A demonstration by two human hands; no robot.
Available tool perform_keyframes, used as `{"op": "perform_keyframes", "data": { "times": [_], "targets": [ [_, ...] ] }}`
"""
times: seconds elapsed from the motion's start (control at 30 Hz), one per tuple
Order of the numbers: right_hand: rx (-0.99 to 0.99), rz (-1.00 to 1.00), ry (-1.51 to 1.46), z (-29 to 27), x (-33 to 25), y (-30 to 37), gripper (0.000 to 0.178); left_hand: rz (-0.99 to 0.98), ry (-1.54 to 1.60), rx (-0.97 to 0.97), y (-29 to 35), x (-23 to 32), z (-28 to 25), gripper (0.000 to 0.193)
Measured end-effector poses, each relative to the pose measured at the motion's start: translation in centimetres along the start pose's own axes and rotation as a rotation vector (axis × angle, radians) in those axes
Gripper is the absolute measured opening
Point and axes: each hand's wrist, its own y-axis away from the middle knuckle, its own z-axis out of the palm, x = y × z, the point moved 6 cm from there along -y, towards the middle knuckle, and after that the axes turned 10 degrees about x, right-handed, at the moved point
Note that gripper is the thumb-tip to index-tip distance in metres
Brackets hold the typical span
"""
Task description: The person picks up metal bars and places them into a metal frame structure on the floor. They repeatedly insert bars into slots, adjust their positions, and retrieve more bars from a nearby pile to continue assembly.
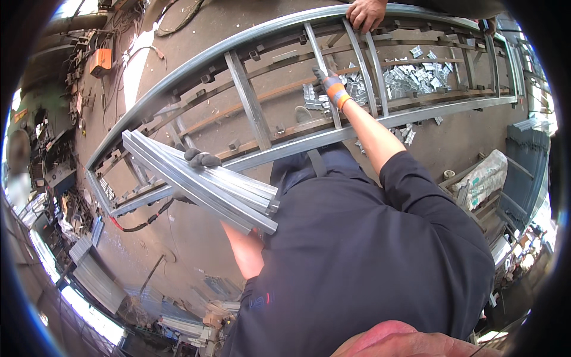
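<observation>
A bundle of long grey metal profiles lies slantwise across my left forearm, one end against my body. My left hand, in a dark glove, curls its fingers over the bundle's upper side. In a grey and orange glove, my right hand is closed round a thin metal crossbar, which spans the long metal frame in front of me. Where the crossbar's near end meets the near rail, I cannot tell if it is fixed. Another person's bare hand rests on the far rail near a neighbouring crossbar.
Piles of small shiny metal pieces lie on the floor beneath the frame. An orange box and cables stand at the far left. To the right are a white sack and blue-grey stacked sheets.
</observation>
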Motion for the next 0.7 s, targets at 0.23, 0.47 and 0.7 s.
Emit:
{"op": "perform_keyframes", "data": {
  "times": [0.23,0.47,0.7],
  "targets": [
    [-0.116,0.038,-0.125,-0.1,-0.2,1.2,0.048,0.046,0.029,0.024,1.3,-0.6,-0.1,0.119],
    [-0.139,0.050,-0.144,-0.3,0.3,0.3,0.040,-0.024,0.035,-0.019,1.7,-1.2,0.1,0.117],
    [-0.148,0.091,-0.133,0.0,0.1,0.5,0.047,0.114,-0.032,-0.002,1.1,0.2,-0.6,0.113]
  ]
}}
